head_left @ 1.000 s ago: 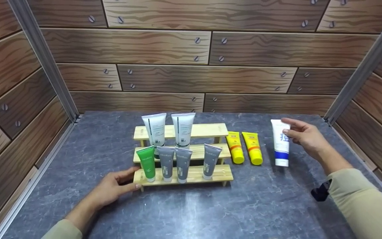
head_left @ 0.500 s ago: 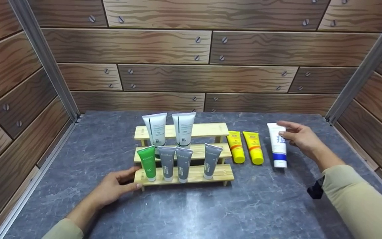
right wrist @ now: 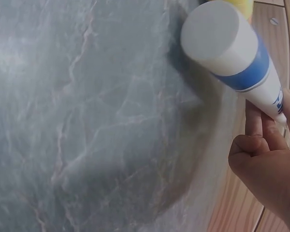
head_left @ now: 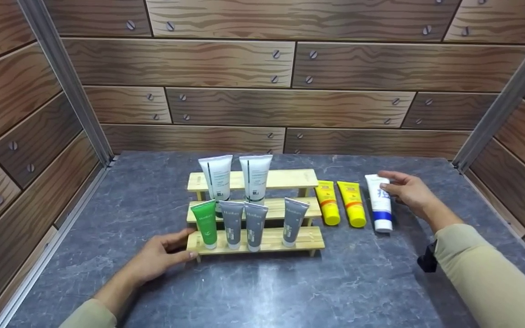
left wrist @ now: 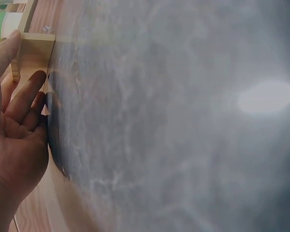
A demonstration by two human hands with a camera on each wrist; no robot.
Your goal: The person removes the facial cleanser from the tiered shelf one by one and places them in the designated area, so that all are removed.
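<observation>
My right hand (head_left: pixel 410 195) pinches a white squeeze tube (head_left: pixel 380 202) with a blue band near its crimped end, thumb on the near side. The tube lies cap toward me, close over the table; its white cap (right wrist: pixel 210 36) looms large in the right wrist view. At the left end of a three-step wooden display rack (head_left: pixel 269 246), my left hand (head_left: pixel 155 257) grips the lowest step between thumb and fingers. On that step stand a green tube (head_left: pixel 205 225) and several grey tubes (head_left: pixel 254 228). Two larger white tubes (head_left: pixel 255 177) stand higher up, on the middle step.
Two yellow tubes (head_left: pixel 327 202) lie side by side on the grey marbled table (head_left: pixel 262 296), between the rack and the white-and-blue tube. Wood-patterned walls (head_left: pixel 226 64) close in the back and both sides, with metal corner posts (head_left: pixel 66 82).
My right hand has moved left and slightly toward me with the white-and-blue tube, lowering it beside the yellow tubes. My left hand stays on the rack.
</observation>
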